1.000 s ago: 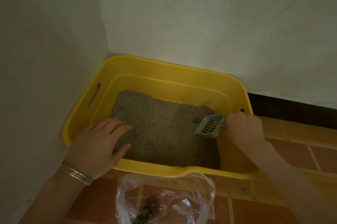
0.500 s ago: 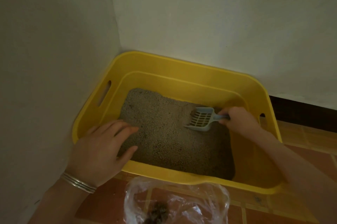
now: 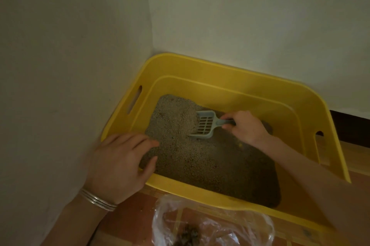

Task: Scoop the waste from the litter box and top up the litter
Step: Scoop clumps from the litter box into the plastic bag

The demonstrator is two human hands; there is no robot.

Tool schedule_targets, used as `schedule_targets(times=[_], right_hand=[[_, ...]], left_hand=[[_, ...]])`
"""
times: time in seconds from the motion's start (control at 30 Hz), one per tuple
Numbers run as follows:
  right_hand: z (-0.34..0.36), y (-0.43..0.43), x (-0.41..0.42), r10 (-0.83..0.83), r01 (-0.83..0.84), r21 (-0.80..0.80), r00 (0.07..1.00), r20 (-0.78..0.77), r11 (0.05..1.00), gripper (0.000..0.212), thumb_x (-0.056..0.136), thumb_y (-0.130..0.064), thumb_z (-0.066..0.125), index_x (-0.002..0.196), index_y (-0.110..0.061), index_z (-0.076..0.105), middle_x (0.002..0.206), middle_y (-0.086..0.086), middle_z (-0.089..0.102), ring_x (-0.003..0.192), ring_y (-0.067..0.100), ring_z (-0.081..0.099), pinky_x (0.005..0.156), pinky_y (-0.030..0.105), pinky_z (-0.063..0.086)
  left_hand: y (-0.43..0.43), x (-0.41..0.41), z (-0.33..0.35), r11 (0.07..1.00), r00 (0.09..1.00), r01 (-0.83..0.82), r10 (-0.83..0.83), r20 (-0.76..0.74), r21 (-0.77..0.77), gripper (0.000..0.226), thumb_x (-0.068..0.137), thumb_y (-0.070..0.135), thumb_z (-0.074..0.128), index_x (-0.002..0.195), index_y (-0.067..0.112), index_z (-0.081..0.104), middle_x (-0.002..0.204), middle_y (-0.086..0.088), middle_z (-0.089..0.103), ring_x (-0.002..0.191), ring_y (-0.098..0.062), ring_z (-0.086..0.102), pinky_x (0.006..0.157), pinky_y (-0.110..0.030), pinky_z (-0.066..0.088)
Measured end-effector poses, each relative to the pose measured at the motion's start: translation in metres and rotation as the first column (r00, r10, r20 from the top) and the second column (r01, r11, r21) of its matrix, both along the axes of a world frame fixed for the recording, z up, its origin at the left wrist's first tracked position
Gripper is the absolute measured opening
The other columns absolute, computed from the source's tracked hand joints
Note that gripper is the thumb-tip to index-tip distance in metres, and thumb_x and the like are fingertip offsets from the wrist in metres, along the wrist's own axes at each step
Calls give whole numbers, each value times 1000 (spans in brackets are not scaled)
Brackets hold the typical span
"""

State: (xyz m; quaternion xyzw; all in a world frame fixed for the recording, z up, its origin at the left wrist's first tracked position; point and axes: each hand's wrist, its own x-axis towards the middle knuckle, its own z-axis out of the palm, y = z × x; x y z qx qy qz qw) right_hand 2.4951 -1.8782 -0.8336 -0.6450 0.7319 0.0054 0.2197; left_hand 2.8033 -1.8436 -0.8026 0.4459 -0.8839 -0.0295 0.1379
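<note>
Gripping scoop [image 3: 204, 124]: right hand [image 3: 246, 127] | left hand [image 3: 120, 163] spread flat on litter box [image 3: 220, 71] rim | plastic bag [image 3: 212, 223] just beside

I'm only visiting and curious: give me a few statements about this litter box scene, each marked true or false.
1. The right hand grips the blue scoop by its handle. True.
2. The litter box is red. False: it is yellow.
3. The left hand rests on the box's near left corner. True.
4. The clear plastic bag lies inside the box. False: it lies on the tiled floor in front of it.
</note>
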Motion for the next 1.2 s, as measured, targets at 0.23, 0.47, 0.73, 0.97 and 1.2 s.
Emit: schedule_targets(times=[0.23, 0.47, 0.73, 0.97, 1.2], right_hand=[[-9, -22, 36, 53, -51, -86, 998, 18, 995, 31, 90, -23, 58, 120, -24, 60, 116, -1, 65, 101, 18, 60, 85, 37, 51], [-21, -32, 70, -33, 45, -157, 996, 78, 987, 29, 90, -23, 57, 118, -25, 61, 110, -1, 67, 99, 20, 61, 81, 33, 50], [-31, -23, 63, -95, 146, -179, 960, 264, 973, 29, 88, -22, 61, 117, -21, 62, 119, 0, 63, 110, 20, 56, 88, 33, 45], [-10, -8, 46, -92, 181, -192, 913, 398, 965, 29, 87, -19, 62, 116, -18, 63, 116, 1, 64, 108, 20, 56, 85, 30, 42], [9, 14, 30, -64, 157, -220, 922, 381, 963, 29, 87, -19, 62, 115, -16, 63, 115, 1, 64, 107, 18, 56, 87, 32, 42]], left_hand=[[-1, 0, 0, 999, 1000, -4, 5, -21, 36, 29, 79, 41, 50, 94, 29, 72, 89, 15, 69, 80, -9, 65, 73, -25, 41], [-1, -2, 3, 996, 1000, 1, 1, -27, 86, 27, 78, 41, 50, 91, 32, 72, 87, 18, 68, 79, -5, 63, 72, -23, 41], [0, 0, 4, 993, 999, -11, 15, -36, 116, 25, 77, 40, 51, 89, 33, 72, 86, 19, 67, 79, -4, 63, 74, -21, 36], [1, 0, 4, 995, 998, -22, 28, -64, 95, 25, 77, 39, 50, 86, 32, 72, 82, 18, 67, 76, -5, 63, 72, -21, 36], [1, 1, 5, 997, 998, -22, 27, -62, 78, 26, 77, 39, 48, 85, 32, 72, 81, 17, 68, 76, -7, 64, 72, -22, 32]])
